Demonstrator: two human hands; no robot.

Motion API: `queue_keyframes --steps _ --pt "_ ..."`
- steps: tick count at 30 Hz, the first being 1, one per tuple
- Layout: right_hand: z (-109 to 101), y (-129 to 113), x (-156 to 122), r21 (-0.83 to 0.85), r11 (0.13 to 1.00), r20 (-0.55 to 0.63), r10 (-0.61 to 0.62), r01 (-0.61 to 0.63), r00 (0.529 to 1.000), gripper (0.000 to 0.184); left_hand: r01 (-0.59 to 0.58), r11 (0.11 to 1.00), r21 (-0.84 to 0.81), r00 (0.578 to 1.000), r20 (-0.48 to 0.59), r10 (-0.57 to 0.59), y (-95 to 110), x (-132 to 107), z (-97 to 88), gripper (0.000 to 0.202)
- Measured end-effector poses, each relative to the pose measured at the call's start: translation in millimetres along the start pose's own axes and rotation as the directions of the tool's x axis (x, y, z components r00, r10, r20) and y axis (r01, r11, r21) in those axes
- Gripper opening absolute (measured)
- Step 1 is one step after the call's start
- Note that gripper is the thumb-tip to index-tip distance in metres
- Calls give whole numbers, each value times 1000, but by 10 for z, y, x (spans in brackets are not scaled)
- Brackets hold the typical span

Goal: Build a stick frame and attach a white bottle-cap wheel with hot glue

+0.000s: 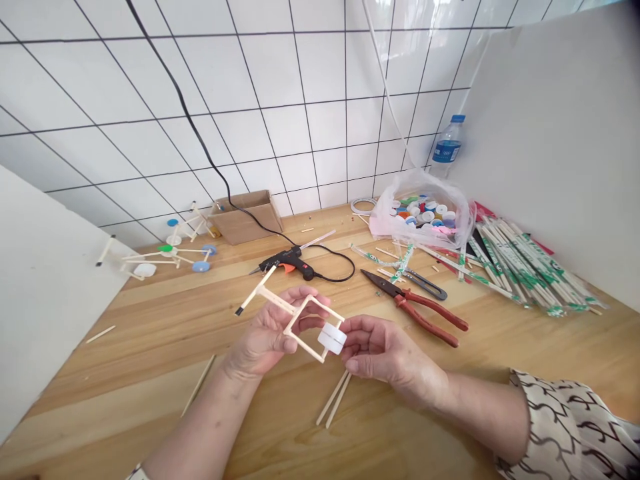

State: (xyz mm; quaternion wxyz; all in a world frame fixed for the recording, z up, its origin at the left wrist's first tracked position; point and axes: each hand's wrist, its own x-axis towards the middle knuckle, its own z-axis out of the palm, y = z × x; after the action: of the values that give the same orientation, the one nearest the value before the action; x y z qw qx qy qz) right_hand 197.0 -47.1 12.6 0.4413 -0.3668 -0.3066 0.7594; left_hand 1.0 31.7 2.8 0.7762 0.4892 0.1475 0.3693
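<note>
My left hand (273,330) is closed around a frame of wooden sticks (306,345), held above the table. The frame has a square end and a T-shaped handle with a dark tip at the left. On the square's right side sits a white wheel (332,339) that looks like two bottle caps pressed together. My right hand (383,350) is beside this wheel, its fingers bent and touching or very near its edge. Two loose chopsticks (334,400) lie below the right hand. Just beyond the hands lie red-handled pliers (415,303) and a black glue gun (285,261).
A plastic bag of bottle caps (425,213), wrapped chopsticks (535,267), small snips (423,281) and a water bottle (447,143) are at the right. A cardboard box (250,217) and stick models with cap wheels (170,257) stand at the left. The glue gun's black cord (185,110) runs up the tiled wall.
</note>
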Motion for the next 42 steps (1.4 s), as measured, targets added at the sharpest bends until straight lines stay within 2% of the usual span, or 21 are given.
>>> queue_keyframes --steps 4,11,18,22,25,27,29,31,32,36,42 --pt "-14 7 17 -43 999 -30 -22 20 999 40 -6 1000 -11 1000 17 6 32 5 -49 58" --pt "-51 12 46 -226 974 -61 -46 32 997 40 -18 1000 -7 999 34 18 120 5 -90 58" --pt "-6 -262 -59 -371 927 -117 -111 60 987 38 -37 999 20 997 63 35 174 -2 -126 58" --pt "-45 -426 -139 -532 841 -109 -177 93 978 35 -21 999 40 998 62 19 176 -18 -197 60" --pt "-106 -521 -75 -684 721 -68 -216 112 974 29 -33 998 48 998 49 31 205 -39 -259 62" --pt "-136 -571 60 -797 589 -20 -250 136 968 26 -53 997 55 998 36 51 239 -58 -306 61" --pt "-139 -610 267 -917 372 37 -288 148 957 22 -73 995 66 997 28 71 279 -81 -356 60" --pt "-111 -635 522 -997 54 37 -344 59 938 21 -88 993 80 996 18 86 320 -105 -404 60" --pt "-85 -643 659 -999 0 30 -356 32 934 22 -95 992 87 995 9 95 341 -117 -425 60" --pt "87 -660 1177 -993 -114 3 -364 -41 931 27 -125 985 122 992 -20 128 423 -159 -475 59" --pt "402 -614 1661 -972 -208 -58 -235 -108 970 34 -141 983 114 989 -22 145 487 -190 -494 57"
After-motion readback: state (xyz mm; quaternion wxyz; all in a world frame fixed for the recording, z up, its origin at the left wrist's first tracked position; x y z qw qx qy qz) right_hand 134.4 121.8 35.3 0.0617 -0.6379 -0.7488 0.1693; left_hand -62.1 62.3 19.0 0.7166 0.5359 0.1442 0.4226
